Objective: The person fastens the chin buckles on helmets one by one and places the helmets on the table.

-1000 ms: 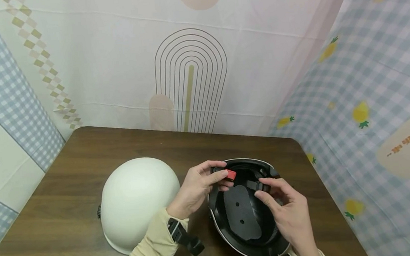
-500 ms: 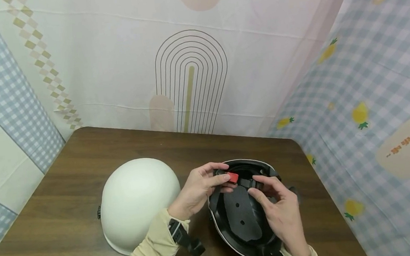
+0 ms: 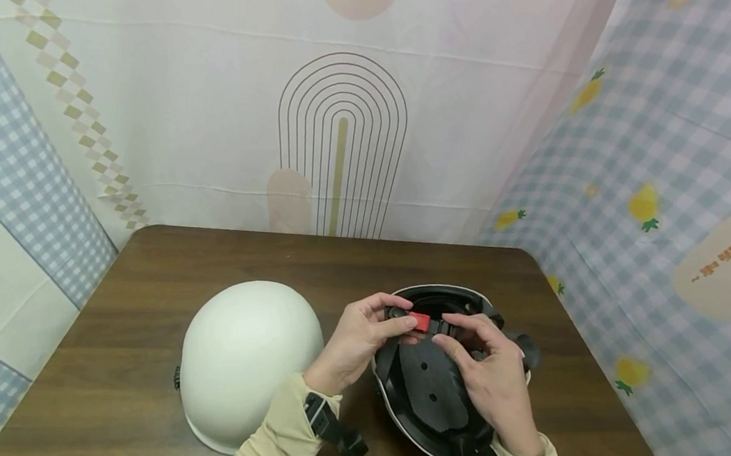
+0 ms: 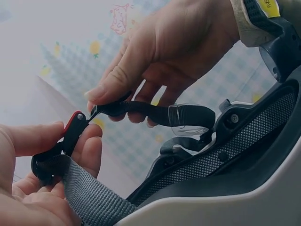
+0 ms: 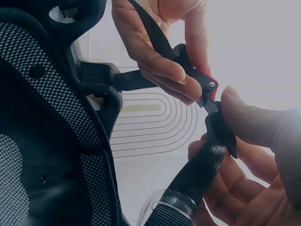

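Brown wooden table [image 3: 122, 326], patterned cloth walls [image 3: 202, 112]; lower centre, my left hand [image 3: 355, 343] pinches red buckle [image 3: 419, 320], right hand [image 3: 493, 375] pinches strap tongue [image 3: 443, 326].

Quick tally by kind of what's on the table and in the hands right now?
Helmets: 2, a white helmet dome up and an upturned helmet with black lining.
Buckle halves: 2, the red-tabbed buckle pinched by the left hand, the strap tongue pinched by the right hand.
Total: 4.

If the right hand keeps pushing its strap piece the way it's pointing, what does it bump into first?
Most likely the red buckle pinched by the left hand. The right hand aims its strap end straight at it; they look nearly touching.
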